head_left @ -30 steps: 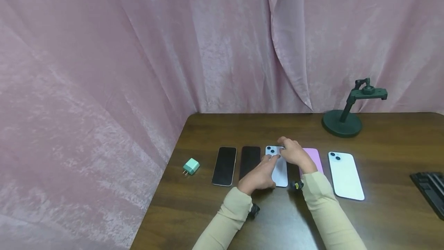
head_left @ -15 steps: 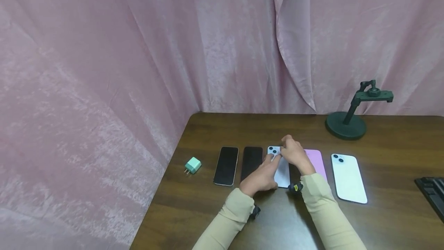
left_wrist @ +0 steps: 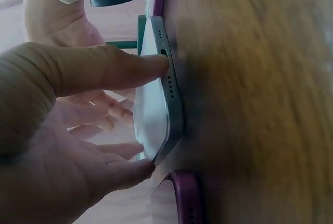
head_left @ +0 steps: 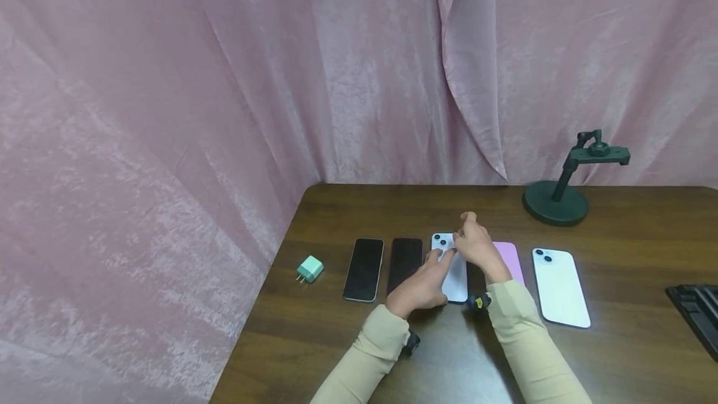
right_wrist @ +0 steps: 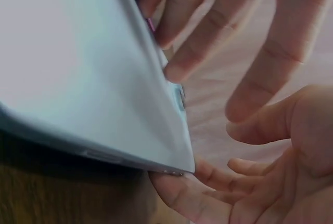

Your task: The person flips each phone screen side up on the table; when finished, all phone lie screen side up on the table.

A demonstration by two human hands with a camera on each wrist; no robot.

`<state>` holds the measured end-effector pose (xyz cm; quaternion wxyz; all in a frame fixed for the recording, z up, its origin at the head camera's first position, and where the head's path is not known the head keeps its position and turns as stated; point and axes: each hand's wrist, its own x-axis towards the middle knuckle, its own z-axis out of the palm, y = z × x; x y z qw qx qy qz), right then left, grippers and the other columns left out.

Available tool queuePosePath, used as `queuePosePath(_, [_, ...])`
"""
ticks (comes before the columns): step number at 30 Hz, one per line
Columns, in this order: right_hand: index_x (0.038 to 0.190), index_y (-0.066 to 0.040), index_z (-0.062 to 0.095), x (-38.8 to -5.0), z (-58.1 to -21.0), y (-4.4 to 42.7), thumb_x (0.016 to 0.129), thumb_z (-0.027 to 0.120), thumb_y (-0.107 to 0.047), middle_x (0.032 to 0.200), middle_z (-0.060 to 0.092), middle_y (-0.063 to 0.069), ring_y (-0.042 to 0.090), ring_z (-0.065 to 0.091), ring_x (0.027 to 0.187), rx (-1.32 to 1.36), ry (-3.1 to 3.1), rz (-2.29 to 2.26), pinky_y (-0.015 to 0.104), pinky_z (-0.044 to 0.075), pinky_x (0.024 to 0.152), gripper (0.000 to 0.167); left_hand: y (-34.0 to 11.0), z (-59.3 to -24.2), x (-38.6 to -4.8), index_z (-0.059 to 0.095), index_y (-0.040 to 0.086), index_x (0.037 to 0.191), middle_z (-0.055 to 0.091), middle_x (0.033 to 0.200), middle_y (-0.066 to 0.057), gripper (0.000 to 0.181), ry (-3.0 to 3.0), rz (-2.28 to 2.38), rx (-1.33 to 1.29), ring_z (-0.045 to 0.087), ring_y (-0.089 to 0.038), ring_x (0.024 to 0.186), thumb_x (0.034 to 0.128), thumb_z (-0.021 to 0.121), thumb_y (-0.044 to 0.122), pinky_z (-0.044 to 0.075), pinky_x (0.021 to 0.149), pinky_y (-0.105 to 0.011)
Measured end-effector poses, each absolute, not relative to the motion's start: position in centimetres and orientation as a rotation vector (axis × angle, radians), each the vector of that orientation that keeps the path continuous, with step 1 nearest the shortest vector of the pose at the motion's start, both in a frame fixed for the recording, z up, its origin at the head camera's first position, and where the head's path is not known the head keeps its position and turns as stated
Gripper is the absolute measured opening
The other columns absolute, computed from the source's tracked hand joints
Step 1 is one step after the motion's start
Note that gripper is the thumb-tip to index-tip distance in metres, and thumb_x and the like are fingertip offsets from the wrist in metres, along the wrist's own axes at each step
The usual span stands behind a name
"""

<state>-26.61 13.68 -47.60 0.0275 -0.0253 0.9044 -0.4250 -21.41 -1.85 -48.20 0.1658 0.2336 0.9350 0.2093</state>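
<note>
One mint plug adapter (head_left: 310, 268), a small rounded block with two metal prongs, lies leftmost on the wood-grained counter (head_left: 269, 354), before pink crushed-velvet drapery (head_left: 168, 142). Next come a black-screened phone (head_left: 364, 270) and a second dark phone (head_left: 405, 260); only the left wrist view gives the latter its plum rim. The left hand (head_left: 422, 284) holds the pale blue phone (head_left: 458, 280), back up, just right of the dark one: the left wrist view alone shows the thumb pressed near the charging port and a fingertip at the corner. The right hand (head_left: 477, 249) is at that phone's far right corner; the right wrist view shows a fingertip touching there, but I cannot tell whether it grips. Beyond are a smooth lavender phone (head_left: 509, 260), partly covered by the right arm, a glossy white phone (head_left: 563, 288) with rounded corners and two lenses, a dark green stand (head_left: 555, 206) on a round base behind, and, at the head view's right edge, a ridged black object (head_left: 698, 313).
</note>
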Motion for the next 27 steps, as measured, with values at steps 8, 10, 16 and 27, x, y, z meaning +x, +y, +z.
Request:
queuePosePath(8, [0.145, 0.017, 0.024, -26.2, -46.5, 14.2, 0.099, 0.048, -0.005, 0.119, 0.061, 0.035, 0.045, 0.063, 0.104, -0.159, 2.766, -1.284, 0.055, 0.052, 0.087, 0.056, -2.2, -48.0, -22.2, 0.028, 0.012, 0.159, 0.038, 0.151, -0.014, 0.103, 2.601, 0.713, 0.764, 0.051, -0.015, 0.121, 0.0752, 0.087, 0.003, 0.048, 0.094, -0.023])
queuePosePath(10, [0.145, 0.018, 0.024, -26.2, -46.2, 14.3, 0.100, 0.048, -0.006, 0.119, 0.060, 0.036, 0.046, 0.062, 0.105, -0.161, 2.770, -1.267, 0.055, 0.051, 0.088, 0.056, -2.2, -48.0, -22.3, 0.028, 0.011, 0.158, 0.038, 0.152, -0.015, 0.103, 2.587, 0.727, 0.771, 0.050, -0.015, 0.122, 0.0746, 0.087, 0.002, 0.046, 0.095, -0.023])
queuePosePath(16, [0.147, 0.019, 0.020, -25.9, -45.3, 14.5, 0.102, 0.046, -0.007, 0.119, 0.059, 0.037, 0.046, 0.062, 0.103, -0.154, 2.757, -1.266, 0.056, 0.051, 0.087, 0.058, -2.3, -47.8, -22.5, 0.028, 0.010, 0.158, 0.034, 0.157, -0.013, 0.100, 2.544, 0.764, 0.761, 0.044, -0.015, 0.132, 0.0771, 0.085, 0.001, 0.043, 0.101, -0.025])
queuePosePath(27, [0.148, 0.018, 0.020, -25.2, -44.3, 14.7, 0.102, 0.044, -0.004, 0.125, 0.055, 0.042, 0.053, 0.058, 0.112, -0.192, 2.753, -1.309, 0.059, 0.051, 0.089, 0.057, -2.8, -47.7, -22.4, 0.025, 0.012, 0.159, 0.037, 0.156, -0.010, 0.101, 2.452, 0.912, 0.750, 0.048, -0.016, 0.126, 0.0790, 0.087, 0.012, 0.045, 0.101, -0.030])
